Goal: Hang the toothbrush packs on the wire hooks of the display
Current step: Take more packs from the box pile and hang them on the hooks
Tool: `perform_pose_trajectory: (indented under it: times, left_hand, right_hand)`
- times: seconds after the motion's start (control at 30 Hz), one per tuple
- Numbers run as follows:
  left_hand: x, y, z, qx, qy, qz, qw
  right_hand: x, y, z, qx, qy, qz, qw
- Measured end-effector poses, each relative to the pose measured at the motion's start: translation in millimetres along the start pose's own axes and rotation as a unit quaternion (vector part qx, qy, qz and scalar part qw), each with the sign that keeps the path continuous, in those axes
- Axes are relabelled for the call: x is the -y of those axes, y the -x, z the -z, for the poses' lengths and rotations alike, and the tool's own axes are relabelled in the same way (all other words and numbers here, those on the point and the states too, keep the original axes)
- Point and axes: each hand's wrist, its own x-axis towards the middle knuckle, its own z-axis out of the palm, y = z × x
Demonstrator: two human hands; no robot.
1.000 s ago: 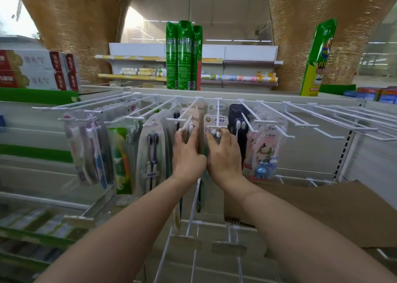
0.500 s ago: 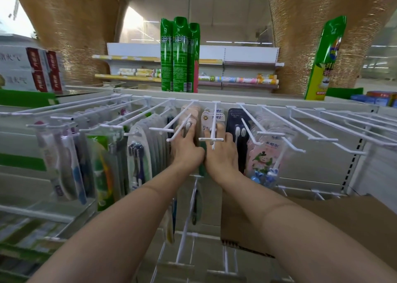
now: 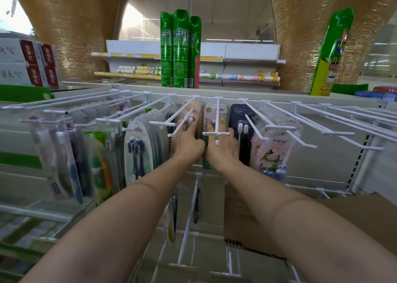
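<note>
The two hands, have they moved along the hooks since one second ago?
Yes. The left hand and right hand went deeper toward the back panel, past the hook's crossbar tip, pushing the packs back.

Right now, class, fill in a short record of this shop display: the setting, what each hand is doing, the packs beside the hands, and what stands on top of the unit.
Setting: white wire hooks on a shop display
Left hand: fingers extended, pressing the beige toothbrush packs back along their hook
Right hand: fingers pushing the white toothbrush packs back
Right of hands: dark toothbrush packs, then pink ones
On top: three green spray cans
Lower right: cardboard box
</note>
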Motion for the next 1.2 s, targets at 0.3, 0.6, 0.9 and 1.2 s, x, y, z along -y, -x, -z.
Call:
perform_pose_trajectory:
  times: [0.3,0.6,0.9,1.2]
  left_hand:
    - [-13.5,21.4,17.3,0.046,0.042,0.016,0.998]
    - [-29.8,69.5,35.3,0.117,0.070,0.016,0.991]
    - [-24.5,140.0,93.3,0.116,0.086,-0.007,0.989]
    - [22.4,172.2,181.3,0.017,-0.019,-0.100,0.995]
  right_hand:
    - [-12.7,-7.9,-23.5,0.116,0.034,-0.042,0.992]
    - [7.3,56.4,-2.1,0.041,0.089,-0.030,0.995]
    - [61.8,132.7,9.5,0.047,0.090,-0.096,0.990]
    - [132.4,163.0,4.9,-0.008,0.059,-0.067,0.996]
